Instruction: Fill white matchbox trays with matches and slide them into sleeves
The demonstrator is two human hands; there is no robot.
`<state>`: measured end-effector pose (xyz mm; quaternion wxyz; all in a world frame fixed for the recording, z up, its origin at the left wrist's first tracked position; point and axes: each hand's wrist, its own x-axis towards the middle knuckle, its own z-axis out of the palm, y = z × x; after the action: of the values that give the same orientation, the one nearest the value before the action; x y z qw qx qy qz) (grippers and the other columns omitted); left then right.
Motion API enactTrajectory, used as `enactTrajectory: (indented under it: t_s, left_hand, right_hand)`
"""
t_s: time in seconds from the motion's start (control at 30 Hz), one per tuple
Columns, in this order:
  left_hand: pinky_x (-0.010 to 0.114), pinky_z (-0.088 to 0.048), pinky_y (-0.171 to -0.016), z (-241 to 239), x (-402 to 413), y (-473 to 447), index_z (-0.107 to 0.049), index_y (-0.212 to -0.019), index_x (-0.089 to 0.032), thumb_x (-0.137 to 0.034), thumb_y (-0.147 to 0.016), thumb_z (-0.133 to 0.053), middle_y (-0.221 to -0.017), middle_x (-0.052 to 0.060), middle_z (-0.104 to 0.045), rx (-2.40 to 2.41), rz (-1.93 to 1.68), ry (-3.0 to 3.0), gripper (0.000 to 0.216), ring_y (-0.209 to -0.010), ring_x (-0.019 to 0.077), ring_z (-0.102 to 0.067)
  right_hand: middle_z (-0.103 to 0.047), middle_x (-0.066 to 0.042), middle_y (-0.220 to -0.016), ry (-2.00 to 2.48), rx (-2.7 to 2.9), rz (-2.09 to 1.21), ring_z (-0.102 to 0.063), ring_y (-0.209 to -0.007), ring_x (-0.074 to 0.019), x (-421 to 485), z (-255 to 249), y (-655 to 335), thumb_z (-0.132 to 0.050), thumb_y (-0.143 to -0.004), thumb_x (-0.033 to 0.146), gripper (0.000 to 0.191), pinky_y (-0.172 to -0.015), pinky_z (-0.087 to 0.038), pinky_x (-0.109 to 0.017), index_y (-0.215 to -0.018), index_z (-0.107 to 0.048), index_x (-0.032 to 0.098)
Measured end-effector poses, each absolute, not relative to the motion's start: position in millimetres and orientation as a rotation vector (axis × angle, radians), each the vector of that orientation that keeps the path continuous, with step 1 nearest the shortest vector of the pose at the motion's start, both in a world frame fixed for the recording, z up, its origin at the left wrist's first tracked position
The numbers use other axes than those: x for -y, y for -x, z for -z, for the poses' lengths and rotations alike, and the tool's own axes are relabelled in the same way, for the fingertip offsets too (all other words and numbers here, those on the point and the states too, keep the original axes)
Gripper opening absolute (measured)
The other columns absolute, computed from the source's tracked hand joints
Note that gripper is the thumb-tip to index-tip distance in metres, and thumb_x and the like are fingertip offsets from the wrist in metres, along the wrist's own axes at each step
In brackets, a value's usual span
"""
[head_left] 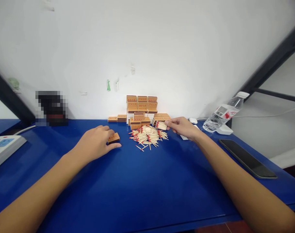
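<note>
My right hand (182, 127) pinches the near end of an open matchbox tray (161, 125) filled with red-tipped matches, held beside the loose pile. Spread over the blue table is that pile of matches (148, 136), with a few strays at its front edge. To its left, an orange matchbox (114, 138) rests on the table. My left hand (95, 142) is at this box, its fingers by the left side and its thumb stretched out in front, apart from it. Behind the pile, several matchboxes (142, 105) are stacked against the wall.
A plastic water bottle (222, 113) leans at the right, with a white cable running past it. A phone (246, 158) lies near the right edge of the blue table (142, 194). At far left sits a white power strip (6, 147); a pixelated dark object (52, 110) stands behind it.
</note>
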<state>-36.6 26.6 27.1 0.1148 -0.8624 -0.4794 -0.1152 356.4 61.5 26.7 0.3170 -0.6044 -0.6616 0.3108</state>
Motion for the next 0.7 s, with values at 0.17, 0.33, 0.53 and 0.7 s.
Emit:
enactTrajectory:
  t_s: [0.17, 0.33, 0.53, 0.7]
  left_hand:
    - [0.039, -0.054, -0.074, -25.0, -27.1, 36.0, -0.076, -0.114, -0.020, -0.064, -0.093, -0.060, -0.110, 0.015, -0.076, 1.467, 0.275, 2.523, 0.051, -0.094, 0.0350, -0.073]
    - [0.039, -0.053, -0.072, -23.3, -30.9, 36.8, -0.075, -0.111, -0.018, -0.049, -0.097, -0.053, -0.109, 0.015, -0.076, 1.506, 0.197, 2.567, 0.040, -0.092, 0.0336, -0.073]
    - [0.038, -0.052, -0.077, -26.5, -30.8, 34.4, -0.075, -0.113, -0.020, -0.047, -0.094, -0.055, -0.110, 0.011, -0.077, 1.517, 0.325, 2.647, 0.038, -0.092, 0.0290, -0.072]
    - [0.039, -0.051, -0.079, -35.2, -26.8, 29.9, -0.075, -0.114, -0.019, -0.048, -0.095, -0.054, -0.110, 0.010, -0.075, 1.564, 0.311, 2.638, 0.041, -0.092, 0.0279, -0.071]
  right_hand:
    - [-0.067, -0.005, -0.069, 1.526, 1.828, -0.685, -0.047, -0.053, -0.0134, -63.3, -19.5, -348.7, -0.066, -0.082, 0.074, 0.059, -0.051, -0.035, -0.029, -0.082, -0.072, 0.016]
    - [-0.074, -0.007, -0.079, 1.485, 1.901, -0.564, -0.055, -0.060, -0.0156, -64.3, -15.5, -344.2, -0.067, -0.087, 0.066, 0.052, -0.061, -0.042, -0.032, -0.092, -0.075, 0.015]
    - [-0.077, -0.006, -0.079, 1.381, 2.083, -0.264, -0.063, -0.067, -0.0191, -60.7, -18.0, -349.0, -0.062, -0.098, 0.048, 0.034, -0.069, -0.045, -0.033, -0.094, -0.078, 0.019]
    - [-0.082, -0.007, -0.100, 1.307, 2.211, -0.051, -0.073, -0.083, -0.0241, -59.0, -23.7, -350.4, -0.063, -0.099, 0.038, 0.023, -0.075, -0.050, -0.035, -0.099, -0.081, 0.023]
